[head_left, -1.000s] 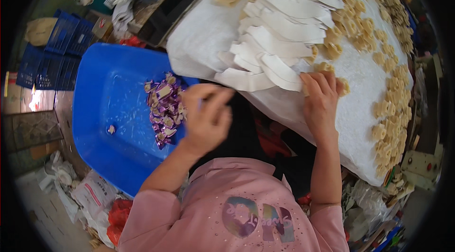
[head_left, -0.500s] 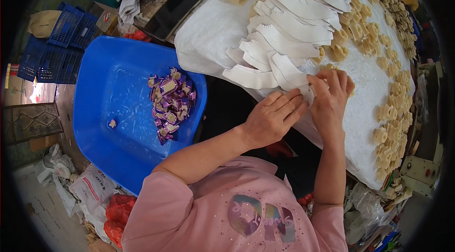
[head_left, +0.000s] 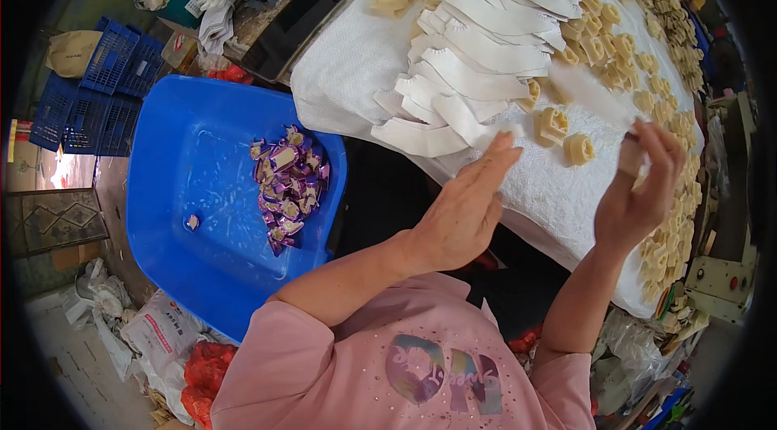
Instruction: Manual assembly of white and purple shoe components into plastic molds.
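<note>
White curved strips [head_left: 473, 50] with notched ends lie overlapping in a long row on a white woven cloth [head_left: 340, 94]. My right hand [head_left: 643, 187] is raised at the right, pinching one white strip [head_left: 595, 94] that is smeared by motion. A beige piece [head_left: 630, 156] also shows inside its curled fingers. With fingers stretched out, my left hand [head_left: 461, 216] is at the near end of the row, fingertips by the lowest strip. Between the hands, two beige hollow pieces [head_left: 553, 127] sit on the cloth.
Left of me stands a blue plastic tub [head_left: 162, 187] with shiny purple-and-beige pieces [head_left: 287, 183] inside. A black phone [head_left: 293, 32] lies beyond it. Many more beige pieces [head_left: 672, 220] line the right side. Blue crates [head_left: 113, 58] and red mesh bags [head_left: 206, 373] are at far left.
My right hand has moved right, away from the left hand, with a white strip in its fingers. My left hand has drawn back slightly, straightening its fingers. Two beige pieces are now uncovered.
</note>
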`<state>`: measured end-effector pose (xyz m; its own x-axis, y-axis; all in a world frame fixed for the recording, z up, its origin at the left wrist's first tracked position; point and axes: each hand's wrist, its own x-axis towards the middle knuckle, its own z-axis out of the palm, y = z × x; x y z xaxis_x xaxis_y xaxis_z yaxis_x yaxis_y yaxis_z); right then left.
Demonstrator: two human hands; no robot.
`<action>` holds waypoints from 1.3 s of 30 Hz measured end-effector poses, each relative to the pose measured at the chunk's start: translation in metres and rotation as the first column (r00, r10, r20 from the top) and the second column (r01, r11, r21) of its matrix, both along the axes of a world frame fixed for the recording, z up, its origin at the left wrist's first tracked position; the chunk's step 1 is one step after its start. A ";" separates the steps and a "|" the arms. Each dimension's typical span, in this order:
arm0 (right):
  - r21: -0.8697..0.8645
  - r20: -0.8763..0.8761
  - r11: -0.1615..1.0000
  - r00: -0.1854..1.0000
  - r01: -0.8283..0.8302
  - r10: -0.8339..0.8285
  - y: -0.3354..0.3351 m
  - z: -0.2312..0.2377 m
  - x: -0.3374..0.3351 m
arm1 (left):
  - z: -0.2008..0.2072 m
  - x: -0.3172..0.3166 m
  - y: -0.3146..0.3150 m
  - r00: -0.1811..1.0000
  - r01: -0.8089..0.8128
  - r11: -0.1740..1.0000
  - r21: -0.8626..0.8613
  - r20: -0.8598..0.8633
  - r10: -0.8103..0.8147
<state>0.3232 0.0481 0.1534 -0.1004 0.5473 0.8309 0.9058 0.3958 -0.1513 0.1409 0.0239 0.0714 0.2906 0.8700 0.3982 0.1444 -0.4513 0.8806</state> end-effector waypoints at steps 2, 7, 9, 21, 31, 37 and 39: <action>-0.040 0.029 0.999 1.000 -0.008 0.009 -0.012 -0.014 -0.002 | 0.011 -0.001 0.002 0.989 0.125 0.991 0.043 -0.079 -0.121; -0.239 0.150 0.969 0.983 -0.068 0.106 -0.044 -0.041 -0.018 | 0.012 0.008 0.009 0.954 0.256 0.945 -0.203 0.213 -0.213; -0.278 0.149 0.955 0.978 -0.102 0.148 -0.050 -0.049 -0.014 | 0.008 0.020 0.015 0.923 0.188 0.937 -0.295 0.379 -0.066; -0.428 -0.209 0.900 0.960 0.082 -0.187 -0.014 -0.076 0.045 | -0.010 0.022 0.014 0.955 0.159 0.900 -0.405 0.296 -0.036; -0.426 -0.043 0.889 0.978 0.168 -0.206 -0.025 -0.086 0.061 | 0.005 0.031 0.010 0.801 0.400 0.699 -0.592 0.596 0.046; -0.462 0.152 0.875 0.985 0.146 -0.084 -0.033 -0.074 0.061 | 0.005 0.043 0.006 0.781 0.487 0.650 -0.583 0.624 -0.024; -0.538 0.062 0.836 0.994 0.109 -0.091 -0.034 -0.075 0.060 | 0.002 0.050 0.006 0.755 0.545 0.636 -0.546 0.650 -0.090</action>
<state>0.3834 0.0142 0.0788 -0.0422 0.9165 0.3979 0.9441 0.1669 -0.2843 0.1914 0.0299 0.0738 0.5489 0.8325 -0.0752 -0.4578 0.3746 0.8063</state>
